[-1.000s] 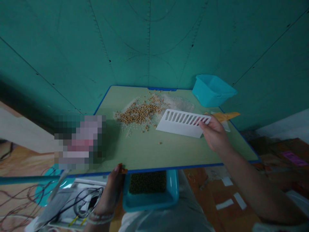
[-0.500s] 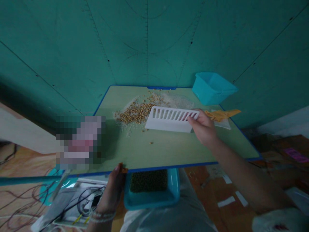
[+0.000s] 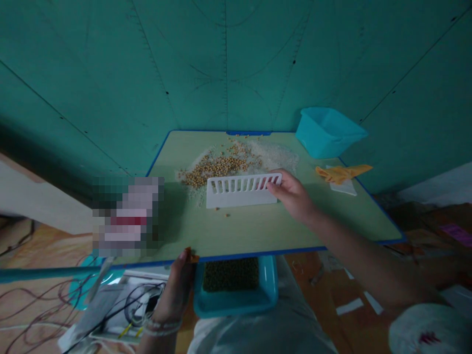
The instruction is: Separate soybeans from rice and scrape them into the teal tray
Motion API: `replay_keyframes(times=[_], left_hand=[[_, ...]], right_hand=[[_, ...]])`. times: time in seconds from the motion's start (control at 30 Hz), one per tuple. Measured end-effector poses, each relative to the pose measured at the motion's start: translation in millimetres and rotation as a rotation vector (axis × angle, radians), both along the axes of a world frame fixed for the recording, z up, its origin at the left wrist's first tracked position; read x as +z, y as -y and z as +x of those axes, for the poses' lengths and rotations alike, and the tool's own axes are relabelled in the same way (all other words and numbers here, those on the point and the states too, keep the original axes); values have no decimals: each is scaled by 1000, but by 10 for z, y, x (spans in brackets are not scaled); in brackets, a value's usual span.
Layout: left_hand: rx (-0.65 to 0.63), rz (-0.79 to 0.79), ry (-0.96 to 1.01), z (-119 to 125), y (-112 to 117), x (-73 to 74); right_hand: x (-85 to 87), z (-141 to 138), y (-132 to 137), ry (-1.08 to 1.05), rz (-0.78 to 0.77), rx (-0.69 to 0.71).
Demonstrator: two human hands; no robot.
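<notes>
My right hand (image 3: 295, 196) grips the right end of a white slotted plastic plate (image 3: 239, 199), thumb in front. The plate stands on edge on the table, at the near side of a spread of yellowish soybeans (image 3: 217, 166). Whitish grains (image 3: 275, 155) lie mixed in and to the right. Two loose beans sit just in front of the plate. My left hand (image 3: 180, 278) is closed at the table's front edge, its thumb against a small orange piece (image 3: 193, 257); its other fingers are hidden. Beside it, a blue tray (image 3: 236, 307) holds dark green beans (image 3: 230, 275) below the edge.
A turquoise bin (image 3: 328, 135) stands at the table's back right corner. Near it an orange cloth (image 3: 342, 173) lies over a white sheet (image 3: 344, 187). A blurred-out object (image 3: 129, 216) is at the left edge. Cables (image 3: 37, 295) tangle on the floor at left.
My right hand has moved left and slightly toward me with the slotted plate, uncovering more beans behind it. My left hand stays at the table edge.
</notes>
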State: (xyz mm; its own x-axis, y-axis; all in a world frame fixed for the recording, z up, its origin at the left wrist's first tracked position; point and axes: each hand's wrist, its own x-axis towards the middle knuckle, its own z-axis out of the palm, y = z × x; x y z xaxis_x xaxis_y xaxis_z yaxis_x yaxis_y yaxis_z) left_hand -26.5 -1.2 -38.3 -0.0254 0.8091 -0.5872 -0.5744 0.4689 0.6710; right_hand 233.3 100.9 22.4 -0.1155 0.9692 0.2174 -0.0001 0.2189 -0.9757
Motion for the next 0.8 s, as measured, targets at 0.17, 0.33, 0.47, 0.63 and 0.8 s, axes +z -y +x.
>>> replay_keyframes(times=[0.17,0.33,0.47,0.63,0.8], left_hand=[[-16,26,12,-15,5,-41],[-40,3,98,-9,10,3],[-28,-41,116,15,3,52],[8,-58,143,48,-5,95],[20,-98,161,88,6,148]], right_hand=[[17,-6,100,-15,-52,47],[42,-13,259,-20,-100,55],[55,-12,468,-4,-173,38],[59,17,749,14,-221,58],[113,64,931,38,-208,75]])
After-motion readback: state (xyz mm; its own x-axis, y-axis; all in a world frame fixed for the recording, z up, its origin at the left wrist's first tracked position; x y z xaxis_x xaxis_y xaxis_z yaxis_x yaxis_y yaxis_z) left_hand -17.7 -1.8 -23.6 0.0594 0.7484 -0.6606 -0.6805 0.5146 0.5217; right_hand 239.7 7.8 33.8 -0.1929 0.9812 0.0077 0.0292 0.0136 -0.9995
